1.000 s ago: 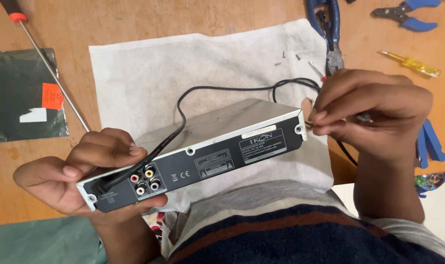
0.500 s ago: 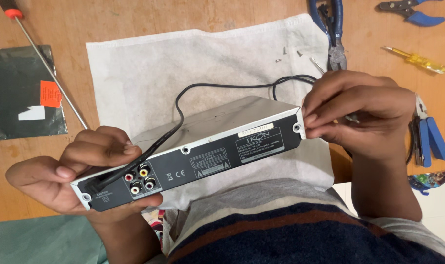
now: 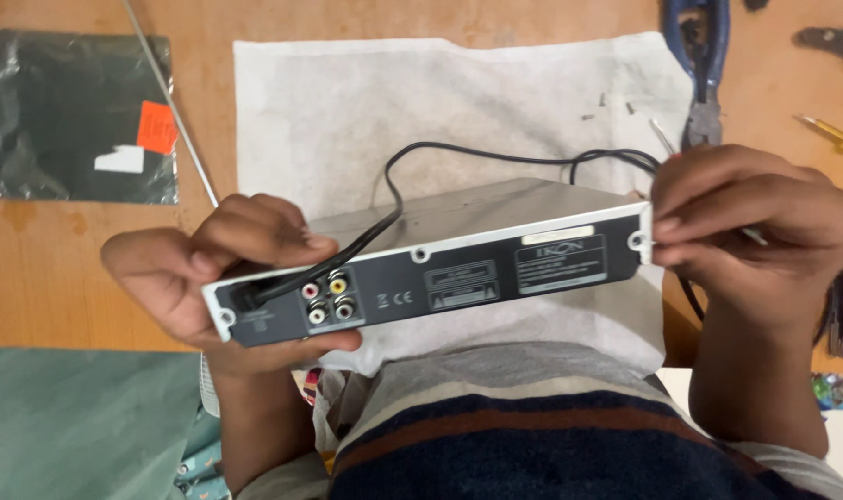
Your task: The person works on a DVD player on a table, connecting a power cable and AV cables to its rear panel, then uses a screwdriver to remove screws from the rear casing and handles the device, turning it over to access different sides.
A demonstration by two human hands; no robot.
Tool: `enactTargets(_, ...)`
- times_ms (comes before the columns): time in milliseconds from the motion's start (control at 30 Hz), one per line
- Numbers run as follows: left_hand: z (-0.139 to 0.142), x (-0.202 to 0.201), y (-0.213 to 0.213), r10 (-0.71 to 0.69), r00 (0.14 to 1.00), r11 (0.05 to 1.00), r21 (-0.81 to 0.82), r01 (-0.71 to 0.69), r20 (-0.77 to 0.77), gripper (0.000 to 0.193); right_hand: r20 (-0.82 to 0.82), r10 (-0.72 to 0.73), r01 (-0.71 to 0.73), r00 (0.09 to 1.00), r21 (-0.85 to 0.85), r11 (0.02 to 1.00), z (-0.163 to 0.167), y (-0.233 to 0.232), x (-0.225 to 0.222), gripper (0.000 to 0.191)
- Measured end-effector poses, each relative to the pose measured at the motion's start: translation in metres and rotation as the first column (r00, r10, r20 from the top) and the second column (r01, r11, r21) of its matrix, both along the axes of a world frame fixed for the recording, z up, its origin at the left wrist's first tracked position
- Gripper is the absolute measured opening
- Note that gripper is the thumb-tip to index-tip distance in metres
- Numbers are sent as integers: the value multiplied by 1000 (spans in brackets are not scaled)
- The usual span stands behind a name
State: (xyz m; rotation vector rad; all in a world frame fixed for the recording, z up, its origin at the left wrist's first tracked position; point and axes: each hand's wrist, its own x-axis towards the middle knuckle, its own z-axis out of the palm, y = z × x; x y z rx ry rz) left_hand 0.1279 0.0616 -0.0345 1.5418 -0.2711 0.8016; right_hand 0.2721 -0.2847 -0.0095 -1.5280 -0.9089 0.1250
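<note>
Silver metal player box (image 3: 458, 268), rear panel up, has swung closer to level; left hand (image 3: 208, 278) clamps its socket end, right hand (image 3: 745, 231) now pinches the corner by the screw hole.

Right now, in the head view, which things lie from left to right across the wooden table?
Dark plastic bag → left hand → silver player box → right hand → yellow screwdriver.

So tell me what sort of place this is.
Probably a home or hobby electronics repair bench: a wooden table with blue-handled pliers, a yellow screwdriver and loose screws on a white cloth, and a media player held in both hands.
</note>
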Motion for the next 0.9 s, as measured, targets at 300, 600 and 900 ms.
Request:
enactTargets(300, 9, 3, 5, -96, 995, 995, -20, 96, -15, 81, -34, -4, 6, 999, 70, 997, -24, -19, 4, 14)
enactTargets(600, 15, 8, 10, -153, 988, 988, 4, 153, 8, 80, -106, -33, 45, 994, 117, 992, -43, -38, 7, 13)
enactTargets(900, 11, 6, 9, -198, 978, 980, 5, 198, 59, 81, -33, -25, 26, 999, 41, 999, -38, -46, 4, 11)
